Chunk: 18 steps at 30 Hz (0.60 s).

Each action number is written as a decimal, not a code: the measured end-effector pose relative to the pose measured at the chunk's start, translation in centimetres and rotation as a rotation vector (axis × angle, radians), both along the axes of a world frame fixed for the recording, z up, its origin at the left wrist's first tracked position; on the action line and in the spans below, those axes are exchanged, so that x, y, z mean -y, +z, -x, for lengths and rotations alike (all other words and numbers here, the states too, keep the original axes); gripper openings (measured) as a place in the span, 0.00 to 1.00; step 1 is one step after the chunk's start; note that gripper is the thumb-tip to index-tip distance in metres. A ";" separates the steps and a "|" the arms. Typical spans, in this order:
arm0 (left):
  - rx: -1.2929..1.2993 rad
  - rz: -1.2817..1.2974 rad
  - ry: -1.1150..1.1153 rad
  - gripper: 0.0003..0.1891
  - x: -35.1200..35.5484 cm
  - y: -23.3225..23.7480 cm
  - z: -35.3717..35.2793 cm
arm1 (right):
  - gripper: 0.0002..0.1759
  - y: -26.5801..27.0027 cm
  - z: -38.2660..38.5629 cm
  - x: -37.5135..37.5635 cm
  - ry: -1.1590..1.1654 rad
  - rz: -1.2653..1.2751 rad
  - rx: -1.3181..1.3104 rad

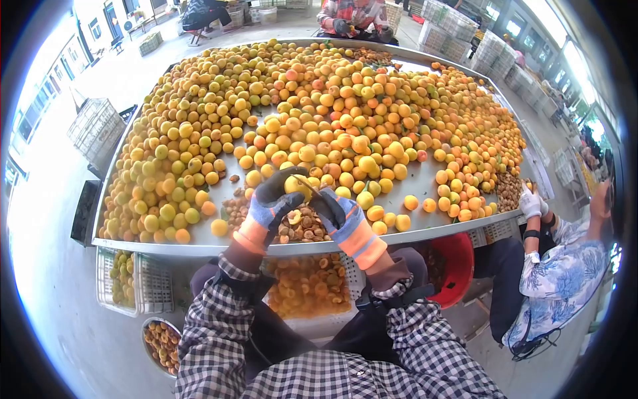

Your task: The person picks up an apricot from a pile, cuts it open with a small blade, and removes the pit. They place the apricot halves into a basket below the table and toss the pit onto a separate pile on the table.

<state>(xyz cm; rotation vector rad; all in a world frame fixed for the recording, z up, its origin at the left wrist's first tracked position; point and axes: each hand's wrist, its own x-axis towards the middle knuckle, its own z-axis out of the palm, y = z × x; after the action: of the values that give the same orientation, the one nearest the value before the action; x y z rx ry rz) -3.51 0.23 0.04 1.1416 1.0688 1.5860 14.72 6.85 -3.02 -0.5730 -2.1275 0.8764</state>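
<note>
My left hand [271,203], in a glove with dark fingers and an orange cuff, is closed round a yellow apricot [297,187]. Beside it my right hand [335,214], gloved alike, is closed on a thin dark tool that looks like a small knife [307,183]; its tip lies against the fruit. Below the hands a heap of apricot pits [300,226] rests on the metal table [226,189]. Whole apricots [352,126] are piled over much of that table. Under its edge, between my knees, a white crate holds halved apricots [309,286].
A red tub [453,269] stands under the table to the right, near a co-worker's white-gloved hand [531,203]. At lower left are a white crate [154,282] and a bucket of pits or scraps [161,346]. Another person [355,16] works across the table.
</note>
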 end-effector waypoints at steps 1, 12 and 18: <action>-0.031 0.011 -0.011 0.32 0.0 -0.1 0.1 | 0.22 -0.1 0.2 0.3 -0.002 0.000 0.000; 0.150 0.022 -0.003 0.32 0.2 -0.5 -1.3 | 0.28 -0.2 0.5 0.9 -0.058 -0.048 0.095; 0.032 -0.030 -0.113 0.35 -0.8 -0.3 -0.2 | 0.24 0.7 0.3 1.2 -0.085 -0.040 0.038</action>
<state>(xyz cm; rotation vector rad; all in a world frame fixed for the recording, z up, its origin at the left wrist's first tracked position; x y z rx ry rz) -3.29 1.07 -0.29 1.1723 0.9468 1.5312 14.42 5.69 -2.34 -0.6594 -2.1337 0.7794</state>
